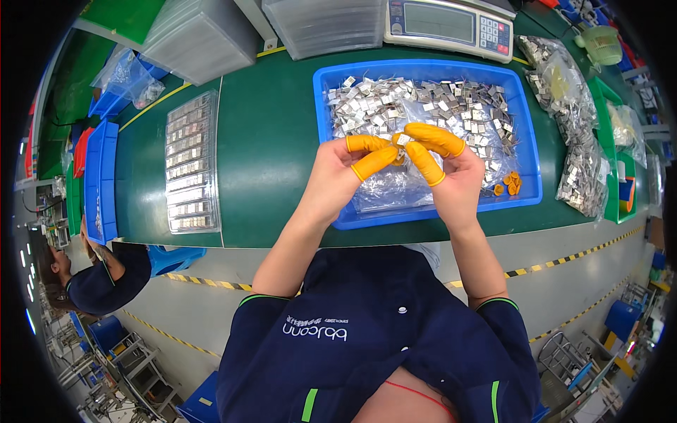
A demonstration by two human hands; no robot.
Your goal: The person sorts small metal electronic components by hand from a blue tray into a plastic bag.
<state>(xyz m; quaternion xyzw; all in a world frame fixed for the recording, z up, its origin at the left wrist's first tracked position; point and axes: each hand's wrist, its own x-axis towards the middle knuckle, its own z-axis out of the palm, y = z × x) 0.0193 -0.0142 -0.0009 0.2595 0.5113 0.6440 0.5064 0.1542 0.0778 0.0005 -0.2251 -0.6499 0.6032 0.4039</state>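
Observation:
My left hand (342,166) and my right hand (455,163) meet above a blue tray (534,151), with orange finger cots on their fingertips. Between the pinched fingers of both is a small white-and-silver rectangular part (403,140); much of it is hidden. Heaps of similar small parts (451,99), some with thin leads, fill the back of the tray. A clear plastic bag (381,197) lies under my hands in its front half. Several loose orange finger cots (513,185) rest in the tray's front right corner.
Left on the green table (264,155) lies a clear case (192,162) with rows of parts. Behind stand stacked clear trays (324,28) and a digital scale (451,28). Bags of parts (582,169) lie at right. Another person (106,278) is at far left, near a blue bin (102,183).

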